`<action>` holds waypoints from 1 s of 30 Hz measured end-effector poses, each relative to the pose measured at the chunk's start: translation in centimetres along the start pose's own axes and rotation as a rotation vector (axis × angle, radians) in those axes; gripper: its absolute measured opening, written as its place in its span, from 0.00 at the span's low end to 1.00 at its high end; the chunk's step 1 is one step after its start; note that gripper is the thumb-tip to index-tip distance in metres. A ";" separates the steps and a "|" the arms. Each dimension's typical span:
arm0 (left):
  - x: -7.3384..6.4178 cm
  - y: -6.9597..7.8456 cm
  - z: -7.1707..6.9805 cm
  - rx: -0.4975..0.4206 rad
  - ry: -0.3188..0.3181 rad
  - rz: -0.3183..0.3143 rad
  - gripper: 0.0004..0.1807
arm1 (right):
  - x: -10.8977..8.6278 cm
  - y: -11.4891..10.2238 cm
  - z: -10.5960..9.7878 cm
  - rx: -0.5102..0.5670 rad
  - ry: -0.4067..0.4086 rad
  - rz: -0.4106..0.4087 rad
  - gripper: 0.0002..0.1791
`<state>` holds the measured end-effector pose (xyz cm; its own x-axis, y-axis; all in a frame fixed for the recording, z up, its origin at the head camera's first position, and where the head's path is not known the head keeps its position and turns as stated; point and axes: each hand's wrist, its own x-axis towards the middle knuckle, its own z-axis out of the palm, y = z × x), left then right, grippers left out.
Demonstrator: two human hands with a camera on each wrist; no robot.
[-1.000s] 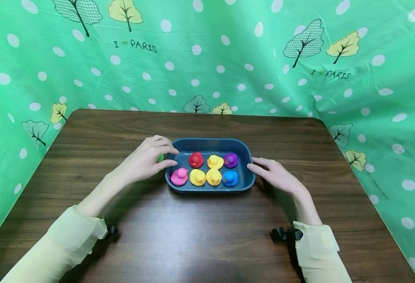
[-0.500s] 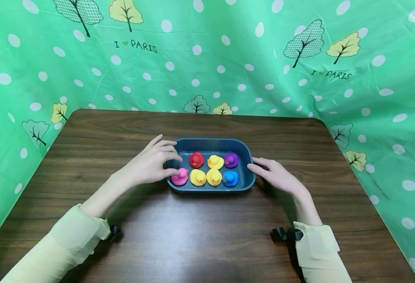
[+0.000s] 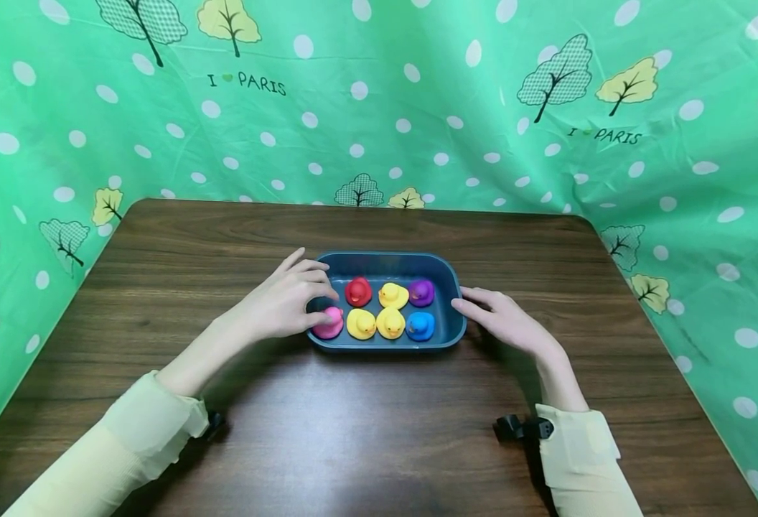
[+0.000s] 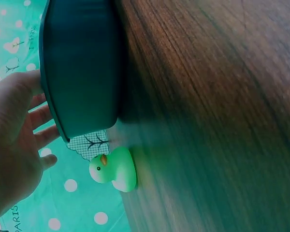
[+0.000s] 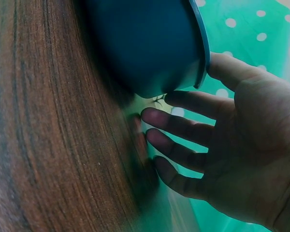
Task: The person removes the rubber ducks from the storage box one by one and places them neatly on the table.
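A dark blue tray [image 3: 385, 262] with rounded corners holds several small toy ducks in two rows. My left hand [image 3: 285, 298] reaches over its left end, thumb overlapping the pink duck [image 3: 330, 327] and forefinger curved above it. My right hand [image 3: 498, 316] is at the other end: the thumb lies over the rim, the loosely straight fingers [image 5: 181, 128] beside and below the outer wall. Inside are a red duck [image 3: 358, 292], a purple duck [image 3: 421, 292], a blue duck [image 3: 420, 326] and several yellow ducks [image 3: 362, 324].
A green duck [image 4: 121, 169] stands on the table outside the tray's left end, hidden behind the left hand in the head view. The brown wood table [image 3: 353, 431] spreads around the tray, and a green dotted cloth [image 3: 379, 100] hangs behind it.
My left hand has moved from beside the green duck to over the tray's left end, its thumb coming onto the pink duck. The right hand stays at the right rim.
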<state>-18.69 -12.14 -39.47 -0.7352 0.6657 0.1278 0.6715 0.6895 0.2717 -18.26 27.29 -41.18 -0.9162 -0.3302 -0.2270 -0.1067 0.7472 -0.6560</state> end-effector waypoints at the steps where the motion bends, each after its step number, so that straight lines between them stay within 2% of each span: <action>1: 0.0 0.0 0.0 0.003 0.000 0.003 0.16 | 0.0 0.0 0.0 0.000 0.000 0.000 0.35; 10: 0.2 0.3 0.3 0.060 -0.009 0.032 0.14 | 0.0 0.0 0.0 0.003 0.003 0.002 0.35; 22: 0.6 0.5 0.6 0.045 -0.070 -0.036 0.13 | -0.1 -0.1 0.0 0.008 -0.004 0.003 0.35; 30: 0.6 0.6 0.6 0.042 -0.051 -0.013 0.11 | -0.1 -0.1 0.0 0.000 -0.004 0.005 0.36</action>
<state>-18.71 -11.18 -39.81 -0.7388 0.6696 0.0758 0.6661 0.7087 0.2325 -18.18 27.21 -41.06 -0.9151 -0.3288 -0.2333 -0.1020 0.7487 -0.6550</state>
